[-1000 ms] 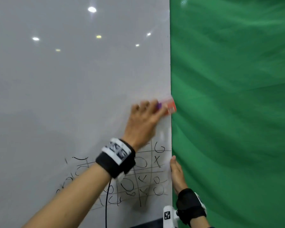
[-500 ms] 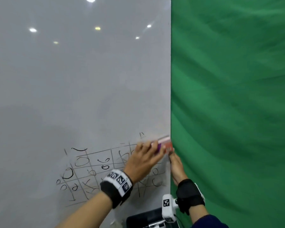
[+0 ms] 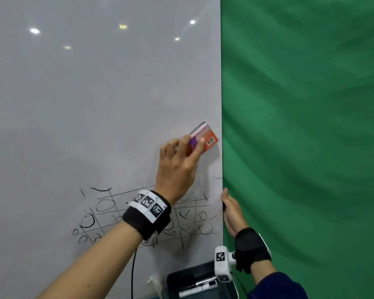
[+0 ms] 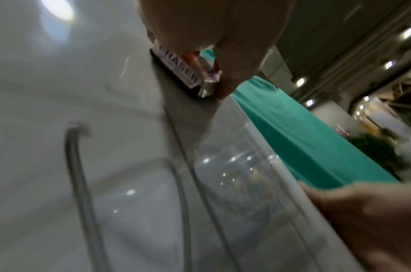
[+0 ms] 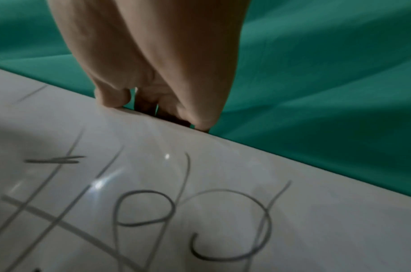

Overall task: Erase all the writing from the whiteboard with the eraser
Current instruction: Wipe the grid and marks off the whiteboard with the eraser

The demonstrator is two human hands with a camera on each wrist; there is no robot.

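Note:
The whiteboard (image 3: 95, 115) fills the left of the head view. A tic-tac-toe grid with circles and crosses (image 3: 188, 225) is drawn low on it, partly hidden by my left forearm. My left hand (image 3: 187, 147) grips the orange and purple eraser (image 3: 205, 135) and presses it flat on the board just above the grid's upper right corner, close to the board's right edge. In the left wrist view the eraser (image 4: 183, 73) sits under my fingers. My right hand (image 3: 231, 210) holds the board's right edge beside the grid; the right wrist view shows the thumb (image 5: 111, 97) on the front and fingers behind.
A green cloth (image 3: 300, 126) hangs directly right of the board. Below the board sits a dark tray (image 3: 181, 279) holding markers (image 3: 203, 284). A black cable (image 3: 134, 275) hangs down from my left wrist.
The eraser swept down to the grid's top right corner, then back up along the right edge. Marks at that corner are gone. My right hand stays on the board's edge.

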